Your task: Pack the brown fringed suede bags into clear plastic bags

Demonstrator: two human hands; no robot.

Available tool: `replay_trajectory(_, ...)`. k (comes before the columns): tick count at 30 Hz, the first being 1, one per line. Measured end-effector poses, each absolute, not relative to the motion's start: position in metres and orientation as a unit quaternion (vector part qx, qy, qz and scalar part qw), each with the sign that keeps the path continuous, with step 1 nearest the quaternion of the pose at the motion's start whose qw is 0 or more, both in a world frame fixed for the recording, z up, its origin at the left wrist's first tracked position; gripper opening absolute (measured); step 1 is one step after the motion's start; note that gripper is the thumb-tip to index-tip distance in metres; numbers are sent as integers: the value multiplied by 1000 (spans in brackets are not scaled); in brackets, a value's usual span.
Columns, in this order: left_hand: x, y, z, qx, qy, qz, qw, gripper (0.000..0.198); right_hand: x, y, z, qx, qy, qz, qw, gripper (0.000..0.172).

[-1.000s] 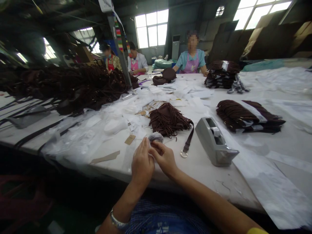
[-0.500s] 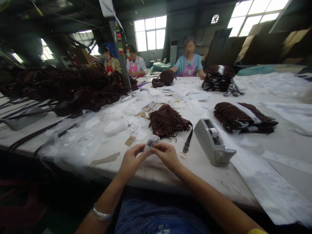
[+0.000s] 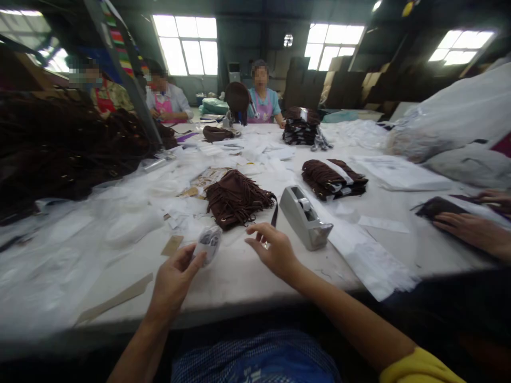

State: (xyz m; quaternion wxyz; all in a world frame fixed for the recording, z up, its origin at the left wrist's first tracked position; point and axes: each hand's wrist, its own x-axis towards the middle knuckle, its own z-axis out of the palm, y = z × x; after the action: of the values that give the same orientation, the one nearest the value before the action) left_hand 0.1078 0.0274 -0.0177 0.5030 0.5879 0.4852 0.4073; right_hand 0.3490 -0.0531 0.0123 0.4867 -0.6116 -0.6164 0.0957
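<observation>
Left hand (image 3: 175, 276) pinches flat grey coil in clear wrap (image 3: 211, 243) over white tabletop (image 3: 223, 291), near dark-brown fringed bag (image 3: 235, 198). Right hand (image 3: 257, 238) half-curled, thumb and fingers parted, seemingly empty. I judge step: handling coil; next move calls for steady left pinch.

Bright windows (image 3: 186, 45) — dark wall (image 3: 241, 40)

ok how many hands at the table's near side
4: the left hand, holding a grey coil; the right hand, by the tape dispenser; a lower co-worker hand and upper co-worker hand, right edge.
</observation>
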Motion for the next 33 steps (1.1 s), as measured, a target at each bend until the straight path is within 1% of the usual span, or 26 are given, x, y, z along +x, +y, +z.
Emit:
replay_trajectory(3, 110, 29, -23, 583, 490, 394, 514, 54, 417, -89, 30, -682, -562, -76, 461, 25)
replay_trajectory(5, 114, 27, -26, 584, 484, 387, 524, 54, 460, -108, 37, -741, -506, -131, 421, 31)
replay_trajectory(6, 115, 26, -27, 582, 482, 386, 529, 54, 478, -115, 37, -771, -480, -119, 400, 32)
replay_trajectory(7, 117, 24, -28, 580, 478, 386, 535, 56, 493, -119, 36, -798, -458, -80, 384, 33)
replay_trajectory(9, 119, 23, -30, 581, 466, 381, 548, 60, 511, -121, 32, -820, -424, 37, 384, 39)
replay_trajectory(12, 120, 23, -32, 591, 452, 372, 555, 61, 517, -117, 25, -782, -366, 207, 460, 45)
replay_trajectory(14, 119, 23, -33, 593, 453, 373, 551, 60, 513, -114, 25, -750, -326, 266, 510, 43)
replay_trajectory(16, 118, 23, -34, 591, 453, 374, 553, 60, 508, -114, 28, -728, -305, 285, 544, 37)
replay_trajectory(20, 116, 21, -36, 581, 453, 374, 563, 63, 493, -126, 41, -697, -287, 247, 609, 30)
replay_trajectory(22, 116, 21, -37, 576, 460, 376, 561, 63, 484, -137, 46, -698, -260, 227, 628, 30)
replay_trajectory(24, 117, 22, -37, 569, 474, 378, 555, 63, 474, -148, 46, -700, -226, 242, 633, 34)
replay_trajectory(26, 117, 22, -38, 561, 482, 380, 556, 63, 469, -156, 39, -695, -191, 280, 634, 38)
replay_trajectory(29, 116, 22, -38, 550, 479, 386, 565, 63, 470, -160, 18, -679, -142, 320, 645, 38)
replay_trajectory(33, 117, 23, -39, 528, 466, 403, 585, 59, 476, -160, -11, -690, -135, 295, 647, 37)
